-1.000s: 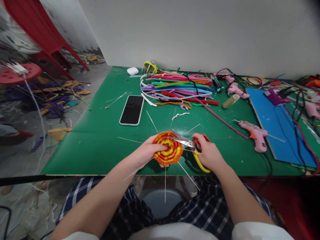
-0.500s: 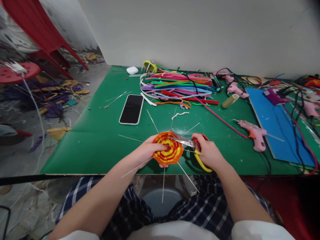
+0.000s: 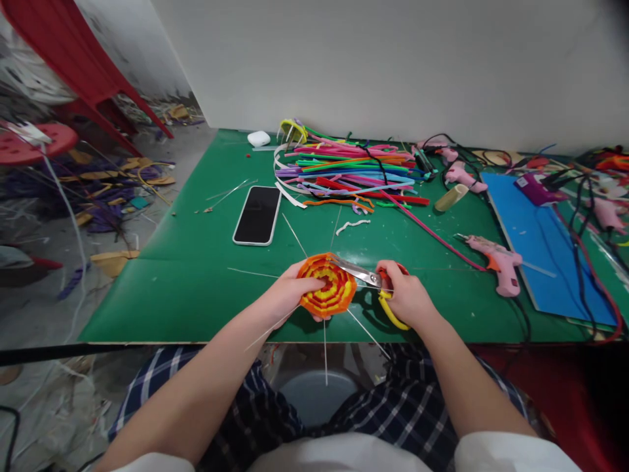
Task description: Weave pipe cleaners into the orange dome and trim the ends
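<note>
My left hand (image 3: 287, 296) grips a round woven disc (image 3: 328, 286) of orange, red and yellow pipe cleaners, with thin white spokes sticking out all round it. My right hand (image 3: 405, 298) is closed on scissors (image 3: 364, 278) with red and yellow handles. The blades point left and lie along the disc's upper right edge. Both hands are just above the near edge of the green mat (image 3: 196, 275).
A phone (image 3: 257, 214) lies face up left of centre. A heap of coloured pipe cleaners (image 3: 346, 172) fills the back middle. A pink glue gun (image 3: 494, 261) and a blue board (image 3: 545, 246) lie right. A white earbud case (image 3: 259, 138) sits far back.
The disc has turned and shifted slightly up and away; the scissor blades moved with it along its upper edge. Both hands stay in much the same place.
</note>
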Demonstrator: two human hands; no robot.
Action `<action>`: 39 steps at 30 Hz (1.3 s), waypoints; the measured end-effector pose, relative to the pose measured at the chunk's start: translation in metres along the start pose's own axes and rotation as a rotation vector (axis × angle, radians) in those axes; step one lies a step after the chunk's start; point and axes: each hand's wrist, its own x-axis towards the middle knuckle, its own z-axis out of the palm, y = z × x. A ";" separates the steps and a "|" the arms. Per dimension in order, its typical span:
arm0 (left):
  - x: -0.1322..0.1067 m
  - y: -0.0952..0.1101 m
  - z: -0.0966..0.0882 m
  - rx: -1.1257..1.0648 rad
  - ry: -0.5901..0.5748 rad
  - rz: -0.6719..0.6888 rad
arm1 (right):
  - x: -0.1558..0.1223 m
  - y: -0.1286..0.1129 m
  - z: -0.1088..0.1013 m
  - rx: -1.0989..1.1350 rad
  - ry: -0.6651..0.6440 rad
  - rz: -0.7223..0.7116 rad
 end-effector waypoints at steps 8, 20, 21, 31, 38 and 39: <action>0.001 0.002 -0.002 0.018 -0.012 0.008 | -0.002 0.003 -0.002 0.254 -0.016 0.090; 0.000 0.003 -0.001 0.009 0.011 0.042 | 0.002 0.004 -0.005 0.894 0.329 0.187; -0.001 0.003 -0.001 0.005 0.009 0.042 | 0.002 0.005 -0.005 0.880 0.378 0.183; -0.001 0.004 -0.001 -0.005 0.017 0.045 | -0.001 0.003 0.004 0.800 0.286 0.085; -0.004 0.006 -0.002 -0.069 0.105 0.177 | 0.002 0.011 0.004 0.818 0.305 -0.008; -0.005 0.006 -0.002 -0.087 0.128 0.202 | 0.002 0.014 0.004 0.821 0.316 -0.032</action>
